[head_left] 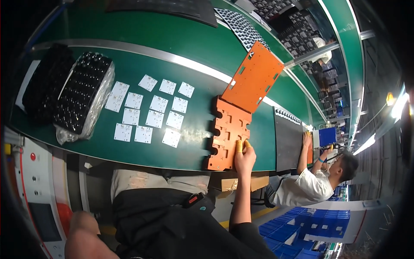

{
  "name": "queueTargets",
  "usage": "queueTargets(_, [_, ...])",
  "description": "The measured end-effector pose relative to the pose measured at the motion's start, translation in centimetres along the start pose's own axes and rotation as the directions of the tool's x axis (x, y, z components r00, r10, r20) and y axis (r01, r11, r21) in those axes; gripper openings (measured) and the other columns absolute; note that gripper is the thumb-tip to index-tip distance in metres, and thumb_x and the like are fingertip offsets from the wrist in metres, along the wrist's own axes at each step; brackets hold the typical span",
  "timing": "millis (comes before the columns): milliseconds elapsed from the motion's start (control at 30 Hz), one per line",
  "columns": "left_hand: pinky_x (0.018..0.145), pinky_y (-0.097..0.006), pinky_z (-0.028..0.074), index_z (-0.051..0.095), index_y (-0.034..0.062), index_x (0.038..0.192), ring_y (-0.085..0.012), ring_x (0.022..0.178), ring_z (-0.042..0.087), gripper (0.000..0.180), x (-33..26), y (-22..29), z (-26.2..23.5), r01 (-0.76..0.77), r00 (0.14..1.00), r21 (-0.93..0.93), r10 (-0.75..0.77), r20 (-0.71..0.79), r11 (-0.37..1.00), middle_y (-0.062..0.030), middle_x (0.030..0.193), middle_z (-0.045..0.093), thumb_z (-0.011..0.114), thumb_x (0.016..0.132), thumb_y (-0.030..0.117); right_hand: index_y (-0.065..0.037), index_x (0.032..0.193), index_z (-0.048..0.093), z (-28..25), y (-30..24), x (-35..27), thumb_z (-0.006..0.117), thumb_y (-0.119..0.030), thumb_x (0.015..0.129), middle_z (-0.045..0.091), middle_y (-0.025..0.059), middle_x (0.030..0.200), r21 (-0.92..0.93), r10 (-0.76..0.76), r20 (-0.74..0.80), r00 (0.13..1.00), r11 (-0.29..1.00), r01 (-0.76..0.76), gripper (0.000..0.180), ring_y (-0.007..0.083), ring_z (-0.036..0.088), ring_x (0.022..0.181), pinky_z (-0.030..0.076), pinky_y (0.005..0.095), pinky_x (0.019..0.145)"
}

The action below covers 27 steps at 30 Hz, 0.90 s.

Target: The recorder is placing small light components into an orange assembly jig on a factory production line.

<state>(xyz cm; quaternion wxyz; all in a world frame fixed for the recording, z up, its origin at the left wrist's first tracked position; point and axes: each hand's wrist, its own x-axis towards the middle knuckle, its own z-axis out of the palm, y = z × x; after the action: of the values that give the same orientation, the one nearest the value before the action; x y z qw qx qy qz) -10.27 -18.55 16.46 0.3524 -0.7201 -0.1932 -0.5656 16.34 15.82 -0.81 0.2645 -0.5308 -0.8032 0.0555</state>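
My right hand (245, 160), with yellow covers on its fingertips, rests at the lower right part of an orange fixture (222, 149). Two of its fingers stretch forward, slightly apart, over the fixture's recessed face, and I see nothing between them. The fixture has shaped pockets and round notches along its left side. Its flat orange lid (254, 77) is swung up beyond the far edge. Left of the fixture, several small white circuit boards (154, 118) lie in loose rows on the green table (194, 153). Of my left arm (88, 235) only a bent part shows; the left hand is out of view.
Black trays in clear plastic wrap (82, 93) stand at the left. A black mat (288, 142) lies right of the fixture, near a co-worker (308, 185) seated at the same bench. A metal rail (181, 61) runs behind the boards; a cardboard box (246, 183) sits below the edge.
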Motion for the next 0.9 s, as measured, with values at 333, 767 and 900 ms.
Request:
queueTargets(333, [0.106,-0.047,0.040,0.063,-0.0022,0.115,-0.0307,0.122,0.055,0.041,-15.9,0.4,11.6,0.790,0.254,0.472,-0.909,0.329,0.392,-0.0181,0.125,0.060,0.064,0.084,0.024,0.010,0.109,0.062,-0.4,-1.0,-0.4,0.069,-0.016,0.087,0.050,0.0110,0.066,0.218,0.029,0.054,0.998,0.975,-0.040,0.035,0.0154,0.042,0.056,0.040,0.0304,0.054])
queueTargets(767, [0.085,-0.034,0.052,0.073,0.0036,0.096,-0.0217,0.099,0.061,0.028,-17.0,4.5,7.0,0.660,0.455,0.451,-0.798,0.396,0.601,-0.0082,0.101,0.066,0.067,0.070,0.010,0.007,0.117,0.063,-2.1,-3.6,-0.8,0.067,-0.016,0.090,0.053,0.0068,0.070,0.174,-0.058,0.322,0.945,0.985,0.001,0.035,0.0126,0.051,0.063,0.044,0.0285,0.058])
queueTargets(900, [0.070,-0.027,0.047,0.076,0.0139,0.093,-0.0184,0.078,0.053,0.028,-14.8,5.4,3.7,0.641,0.437,0.641,-0.887,0.148,0.422,0.0011,0.079,0.058,0.072,0.066,0.009,0.003,0.115,0.061,-3.8,-8.4,0.6,0.065,-0.010,0.088,0.060,0.0205,0.118,0.014,-0.313,0.070,0.947,0.950,0.313,0.030,0.0328,0.061,0.099,0.050,0.0395,0.084])
